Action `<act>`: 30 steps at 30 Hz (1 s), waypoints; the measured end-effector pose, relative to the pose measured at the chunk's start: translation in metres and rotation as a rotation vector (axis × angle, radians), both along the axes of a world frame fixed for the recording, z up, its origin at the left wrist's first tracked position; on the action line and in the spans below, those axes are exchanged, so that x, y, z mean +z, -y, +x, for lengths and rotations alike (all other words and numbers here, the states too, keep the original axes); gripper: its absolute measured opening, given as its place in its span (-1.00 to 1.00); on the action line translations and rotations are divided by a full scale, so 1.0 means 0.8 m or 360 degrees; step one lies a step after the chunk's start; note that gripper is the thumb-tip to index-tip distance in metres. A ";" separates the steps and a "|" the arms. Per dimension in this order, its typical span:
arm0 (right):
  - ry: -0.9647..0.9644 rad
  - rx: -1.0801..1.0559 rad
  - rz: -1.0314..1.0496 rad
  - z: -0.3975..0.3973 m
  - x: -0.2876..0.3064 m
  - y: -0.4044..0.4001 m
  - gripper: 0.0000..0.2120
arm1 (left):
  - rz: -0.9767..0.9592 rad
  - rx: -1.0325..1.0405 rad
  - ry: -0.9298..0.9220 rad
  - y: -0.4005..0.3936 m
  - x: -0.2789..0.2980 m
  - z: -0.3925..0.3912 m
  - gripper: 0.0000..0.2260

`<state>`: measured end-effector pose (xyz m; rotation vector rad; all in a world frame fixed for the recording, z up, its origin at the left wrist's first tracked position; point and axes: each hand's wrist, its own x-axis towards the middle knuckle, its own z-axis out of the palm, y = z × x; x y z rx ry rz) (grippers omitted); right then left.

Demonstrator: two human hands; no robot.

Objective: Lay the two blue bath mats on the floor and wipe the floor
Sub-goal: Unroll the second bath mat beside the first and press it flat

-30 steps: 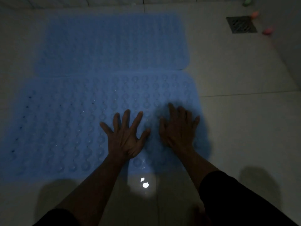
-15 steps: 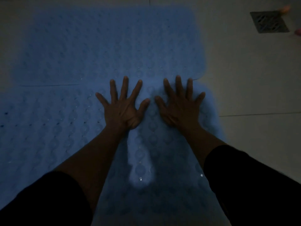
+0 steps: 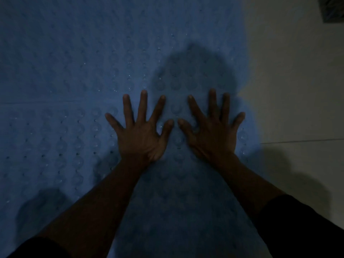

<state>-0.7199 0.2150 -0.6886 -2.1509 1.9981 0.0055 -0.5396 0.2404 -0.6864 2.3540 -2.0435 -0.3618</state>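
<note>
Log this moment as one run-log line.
left hand: open, flat on near blue rubber bath mat | right hand: open, flat on it | second mat: laid beyond

Dim light. Pale tiled floor (image 3: 297, 90) at right, one grout line (image 3: 301, 140) crossing it. Dark drain grate (image 3: 333, 10) at top right corner, partly cut off.

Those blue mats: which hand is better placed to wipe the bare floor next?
Probably the right hand. It lies flat by the near mat's right edge, beside the bare floor; the left hand sits further in.
</note>
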 end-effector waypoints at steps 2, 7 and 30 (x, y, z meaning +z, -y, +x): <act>-0.0021 0.0013 0.0016 0.000 -0.002 0.000 -0.35 | -0.0025 -0.0021 0.0033 -0.001 -0.001 0.001 -0.43; -0.0027 0.0024 -0.0028 0.001 0.003 -0.001 -0.38 | -0.0045 -0.0062 0.0085 -0.002 0.005 0.002 -0.50; 0.0213 -0.0180 0.0132 0.032 0.012 -0.039 -0.38 | -0.0072 0.0097 -0.0088 -0.052 0.008 0.033 -0.42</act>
